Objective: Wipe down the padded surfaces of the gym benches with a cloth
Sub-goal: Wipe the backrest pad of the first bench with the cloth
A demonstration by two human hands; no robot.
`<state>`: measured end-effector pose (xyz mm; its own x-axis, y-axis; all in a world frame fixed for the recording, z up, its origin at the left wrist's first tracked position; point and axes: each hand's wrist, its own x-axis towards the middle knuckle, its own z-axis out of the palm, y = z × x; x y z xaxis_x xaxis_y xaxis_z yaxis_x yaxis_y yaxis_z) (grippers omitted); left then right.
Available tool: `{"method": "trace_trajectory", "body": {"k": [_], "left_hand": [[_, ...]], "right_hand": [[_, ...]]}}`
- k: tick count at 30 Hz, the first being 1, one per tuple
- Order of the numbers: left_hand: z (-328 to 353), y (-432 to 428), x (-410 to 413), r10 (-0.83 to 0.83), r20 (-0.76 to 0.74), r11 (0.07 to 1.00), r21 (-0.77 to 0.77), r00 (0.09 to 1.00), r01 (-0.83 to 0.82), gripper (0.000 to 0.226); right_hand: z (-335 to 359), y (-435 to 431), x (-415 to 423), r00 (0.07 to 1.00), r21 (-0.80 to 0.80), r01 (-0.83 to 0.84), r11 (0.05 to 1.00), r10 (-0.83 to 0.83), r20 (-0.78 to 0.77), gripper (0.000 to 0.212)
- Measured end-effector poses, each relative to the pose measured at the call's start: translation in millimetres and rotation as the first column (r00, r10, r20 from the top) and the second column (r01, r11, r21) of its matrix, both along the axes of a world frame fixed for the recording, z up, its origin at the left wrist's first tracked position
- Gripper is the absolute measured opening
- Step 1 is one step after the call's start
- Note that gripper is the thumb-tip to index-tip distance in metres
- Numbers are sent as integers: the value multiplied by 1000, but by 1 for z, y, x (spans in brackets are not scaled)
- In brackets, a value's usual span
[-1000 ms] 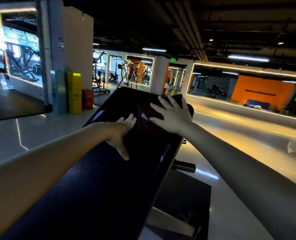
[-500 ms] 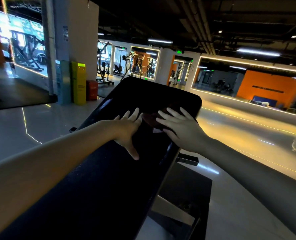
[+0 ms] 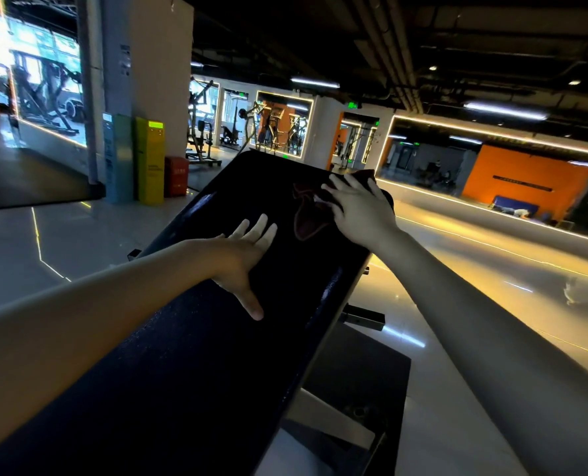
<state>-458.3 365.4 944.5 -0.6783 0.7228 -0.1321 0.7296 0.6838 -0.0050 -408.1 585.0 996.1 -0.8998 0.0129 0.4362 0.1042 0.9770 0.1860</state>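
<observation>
From the head view, the bench pad [image 3: 217, 338] is a long black cushion. Its long axis runs from the near lower left up and away, and its rounded far end points toward the mirrored wall.

The left hand [image 3: 241, 255] lies flat on the middle of the pad, fingers straight and thumb splayed wide, holding nothing. The right hand [image 3: 357, 211] presses down with spread fingers on the dark red cloth [image 3: 306, 223] at the pad's far right edge.

The cloth looks bunched rather than flat, though the dim light makes its folds hard to read. One tail trails back toward the person.

The likely trouble is that the cloth sits so close to the edge that a sideways stroke could push it off onto the floor [image 3: 457, 269]. While it stays bunched, it may also skip strips of the padding.
</observation>
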Motion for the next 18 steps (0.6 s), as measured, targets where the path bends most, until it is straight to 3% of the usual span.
{"method": "trace_trajectory", "body": {"k": [6, 10, 14, 18], "left_hand": [[1, 2, 3, 19, 30, 1000, -6, 999, -19, 151], [3, 1, 7, 24, -27, 999, -26, 999, -25, 151], [8, 1, 13, 15, -42, 999, -47, 999, -17, 146], [4, 3, 17, 19, -8, 999, -38, 1000, -19, 147]], "right_hand": [[-27, -9, 37, 967, -102, -223, 970, 233, 106, 43], [-41, 1, 59, 921, -122, -351, 928, 366, 131, 43], [-23, 14, 45, 938, -41, -314, 949, 316, 144, 46], [4, 16, 15, 996, 0, -75, 997, 75, 58, 47]]}}
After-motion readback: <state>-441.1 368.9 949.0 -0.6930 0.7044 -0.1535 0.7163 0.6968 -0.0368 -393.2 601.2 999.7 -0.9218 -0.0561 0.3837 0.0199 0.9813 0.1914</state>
